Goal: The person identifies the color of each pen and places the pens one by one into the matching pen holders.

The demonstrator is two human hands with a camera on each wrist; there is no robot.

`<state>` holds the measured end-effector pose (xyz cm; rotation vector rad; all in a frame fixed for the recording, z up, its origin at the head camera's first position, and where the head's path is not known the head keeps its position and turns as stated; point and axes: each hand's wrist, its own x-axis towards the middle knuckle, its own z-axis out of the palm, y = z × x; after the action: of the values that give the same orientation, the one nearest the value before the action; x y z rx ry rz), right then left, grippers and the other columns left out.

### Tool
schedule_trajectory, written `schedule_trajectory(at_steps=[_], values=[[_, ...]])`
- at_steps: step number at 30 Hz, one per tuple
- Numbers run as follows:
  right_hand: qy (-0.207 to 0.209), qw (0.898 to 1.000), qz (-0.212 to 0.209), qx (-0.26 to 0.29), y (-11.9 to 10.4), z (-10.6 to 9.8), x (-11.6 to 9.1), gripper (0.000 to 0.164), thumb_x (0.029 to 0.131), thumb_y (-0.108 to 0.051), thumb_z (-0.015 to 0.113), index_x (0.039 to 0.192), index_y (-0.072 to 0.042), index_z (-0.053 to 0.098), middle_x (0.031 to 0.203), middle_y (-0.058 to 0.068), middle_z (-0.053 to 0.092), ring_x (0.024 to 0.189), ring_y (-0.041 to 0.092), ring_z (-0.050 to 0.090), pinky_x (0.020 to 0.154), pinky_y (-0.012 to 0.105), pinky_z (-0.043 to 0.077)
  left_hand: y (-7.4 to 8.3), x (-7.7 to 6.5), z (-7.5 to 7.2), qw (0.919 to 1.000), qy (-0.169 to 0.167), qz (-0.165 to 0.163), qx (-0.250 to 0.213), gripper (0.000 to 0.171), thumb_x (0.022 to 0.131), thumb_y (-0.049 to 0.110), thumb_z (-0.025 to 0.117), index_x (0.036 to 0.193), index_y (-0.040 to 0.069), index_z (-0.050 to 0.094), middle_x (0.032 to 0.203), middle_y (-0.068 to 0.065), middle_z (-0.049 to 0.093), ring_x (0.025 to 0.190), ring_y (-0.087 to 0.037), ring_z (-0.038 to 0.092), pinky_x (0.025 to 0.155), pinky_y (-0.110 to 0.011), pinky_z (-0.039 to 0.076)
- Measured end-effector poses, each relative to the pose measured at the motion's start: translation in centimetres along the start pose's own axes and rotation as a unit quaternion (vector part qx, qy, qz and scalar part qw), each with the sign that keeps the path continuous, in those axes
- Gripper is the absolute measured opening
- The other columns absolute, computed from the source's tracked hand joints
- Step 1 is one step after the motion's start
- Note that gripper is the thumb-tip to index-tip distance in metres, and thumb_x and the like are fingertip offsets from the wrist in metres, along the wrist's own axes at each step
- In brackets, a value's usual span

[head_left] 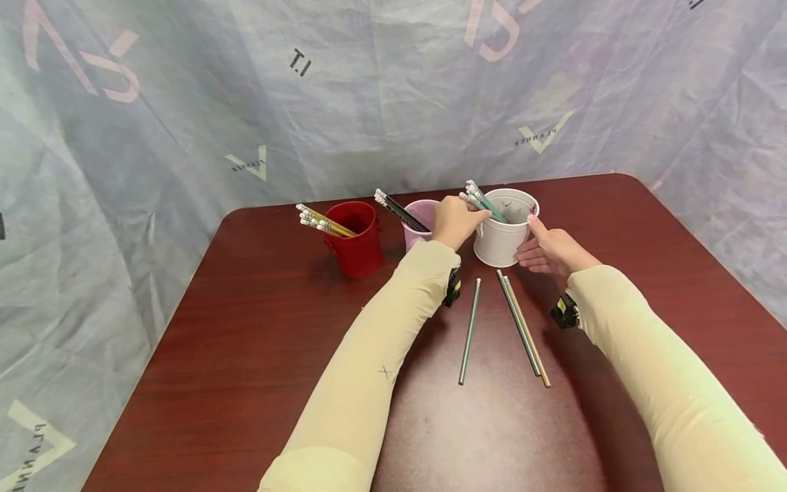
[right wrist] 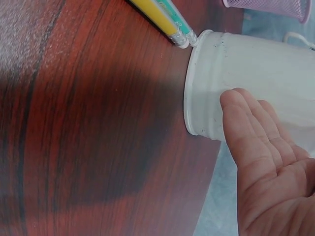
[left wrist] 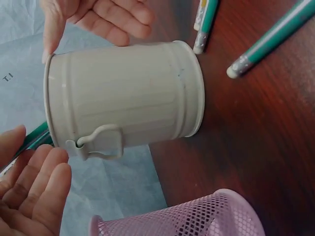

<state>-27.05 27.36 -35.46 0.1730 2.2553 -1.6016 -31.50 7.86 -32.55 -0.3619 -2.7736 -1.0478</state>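
Note:
A white metal bucket (head_left: 499,239) stands upright at the back right of the table, with several green pencils (head_left: 487,202) leaning out over its left rim. My left hand (head_left: 456,222) is at that rim and pinches green pencils between thumb and fingers; how many it holds is partly hidden. On the bucket's other side, my right hand (head_left: 550,251) touches the wall with straight fingers (right wrist: 241,118), its thumb at the rim. In front of the bucket lie a single green pencil (head_left: 470,331) and, closer to the right, a green pencil (head_left: 518,321) beside a yellow-gold pencil (head_left: 527,331).
Left of the white bucket stands a pink mesh cup (left wrist: 197,216) with black pencils (head_left: 399,209), partly behind my left hand. Farther left is a red bucket (head_left: 359,253) holding several yellow pencils (head_left: 326,222). A printed cloth (head_left: 393,102) hangs behind the brown table (head_left: 246,342).

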Motion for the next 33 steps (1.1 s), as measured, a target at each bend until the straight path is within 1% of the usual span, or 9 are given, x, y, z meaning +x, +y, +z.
schedule_trajectory(at_steps=[3,5,10,13,16,20,27,29,33], values=[[-0.003,1.000,-0.002,0.003,-0.1,0.0,0.1,0.088,0.099,-0.057,0.016,0.127,0.023,0.039,0.094,0.011,0.068,0.080,0.012,0.066,0.082,0.034,0.054,-0.2,-0.2,-0.1,0.9992,-0.031,-0.018,0.015,0.019,0.084,0.030,0.073,0.081,0.012,0.079,0.074,0.001,0.072,0.070,-0.011,0.066,0.059,-0.018,0.045],[-0.004,1.000,-0.002,0.003,-0.2,0.0,0.2,0.088,0.099,-0.057,0.015,0.128,0.023,0.039,0.094,0.011,0.068,0.079,0.011,0.066,0.081,0.033,0.054,-0.4,-0.5,-0.2,0.9952,-0.085,-0.031,0.037,0.019,0.085,0.027,0.071,0.077,0.010,0.078,0.065,0.000,0.070,0.058,-0.009,0.063,0.053,-0.016,0.044],[-0.006,1.000,-0.005,0.006,-0.2,-0.2,0.2,0.088,0.099,-0.055,0.013,0.128,0.024,0.037,0.091,0.008,0.068,0.077,0.011,0.066,0.077,0.031,0.054,-1.2,-2.1,0.7,0.9639,-0.248,-0.036,0.091,0.023,0.084,0.022,0.072,0.068,0.005,0.071,0.052,-0.001,0.063,0.040,-0.008,0.055,0.043,-0.018,0.046],[-0.007,1.000,-0.006,0.007,-0.2,-0.3,0.2,0.088,0.099,-0.055,0.014,0.127,0.025,0.038,0.089,0.008,0.068,0.077,0.011,0.066,0.077,0.031,0.054,-1.7,-3.9,1.6,0.9474,-0.289,-0.008,0.137,0.022,0.080,0.026,0.076,0.067,0.009,0.070,0.053,0.000,0.063,0.042,-0.007,0.056,0.047,-0.018,0.046],[-0.006,1.000,-0.005,0.007,-0.1,-0.2,0.1,0.087,0.099,-0.055,0.014,0.127,0.024,0.038,0.088,0.007,0.067,0.076,0.010,0.066,0.078,0.031,0.054,-2.0,-5.5,2.6,0.9381,-0.291,0.016,0.187,0.025,0.077,0.030,0.079,0.064,0.014,0.065,0.052,0.004,0.061,0.047,-0.008,0.057,0.049,-0.020,0.044],[-0.008,1.000,-0.003,0.013,0.0,-0.1,0.1,0.086,0.100,-0.054,0.014,0.127,0.024,0.039,0.086,0.006,0.067,0.074,0.010,0.066,0.078,0.031,0.054,-2.2,-6.8,3.6,0.9382,-0.278,0.014,0.205,0.030,0.075,0.030,0.080,0.061,0.017,0.057,0.052,0.005,0.055,0.050,-0.011,0.055,0.049,-0.023,0.044],[-0.012,1.000,-0.003,0.018,0.1,0.0,0.1,0.086,0.100,-0.054,0.014,0.126,0.024,0.039,0.086,0.005,0.067,0.074,0.009,0.065,0.078,0.031,0.054,-2.4,-7.1,4.0,0.9325,-0.304,0.000,0.195,0.028,0.082,0.024,0.073,0.059,0.015,0.059,0.047,0.004,0.058,0.041,-0.007,0.056,0.045,-0.020,0.044],[-0.013,1.000,-0.003,0.020,0.1,-0.1,0.1,0.086,0.100,-0.054,0.014,0.127,0.024,0.039,0.085,0.005,0.068,0.074,0.010,0.066,0.078,0.031,0.054,-2.3,-6.9,3.7,0.9345,-0.308,0.000,0.178,0.028,0.083,0.024,0.072,0.058,0.014,0.061,0.046,0.003,0.059,0.039,-0.007,0.056,0.044,-0.020,0.045],[-0.014,1.000,-0.005,0.019,0.0,-0.1,0.1,0.086,0.100,-0.054,0.014,0.126,0.024,0.040,0.085,0.005,0.068,0.074,0.010,0.066,0.078,0.031,0.054,-1.4,-6.1,1.4,0.9516,-0.288,0.017,0.107,0.027,0.083,0.021,0.070,0.059,0.011,0.064,0.047,0.002,0.060,0.040,-0.009,0.058,0.042,-0.019,0.046]])
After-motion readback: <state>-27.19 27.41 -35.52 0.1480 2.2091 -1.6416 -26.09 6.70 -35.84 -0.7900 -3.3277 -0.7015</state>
